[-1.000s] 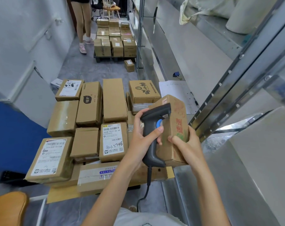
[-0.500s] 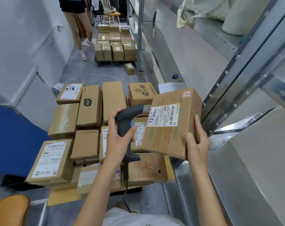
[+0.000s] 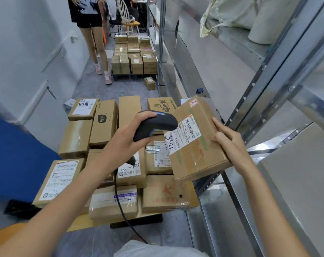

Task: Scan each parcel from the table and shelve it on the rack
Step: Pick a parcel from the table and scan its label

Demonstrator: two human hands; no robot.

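Note:
My right hand (image 3: pixel 229 143) grips the right edge of a brown cardboard parcel (image 3: pixel 198 156), held tilted in the air with its white barcode label (image 3: pixel 185 134) facing up. My left hand (image 3: pixel 126 140) grips a black corded barcode scanner (image 3: pixel 155 123), its head pointing right at the label and almost touching it. Below both hands, several more brown parcels (image 3: pixel 105 123) cover the low table (image 3: pixel 83 222). The metal rack (image 3: pixel 279 75) rises on the right.
A person (image 3: pixel 90 30) stands up the aisle beside a pallet of stacked boxes (image 3: pixel 134 54), with one small box (image 3: pixel 149 83) on the floor. A wooden chair (image 3: pixel 126 17) is behind. Sacks (image 3: pixel 250 13) lie on the upper rack shelf. Blue panel (image 3: pixel 14 154) at left.
The parcel has been turned so its label faces up and tilted more. My left hand has raised the scanner and swung its head over to the label.

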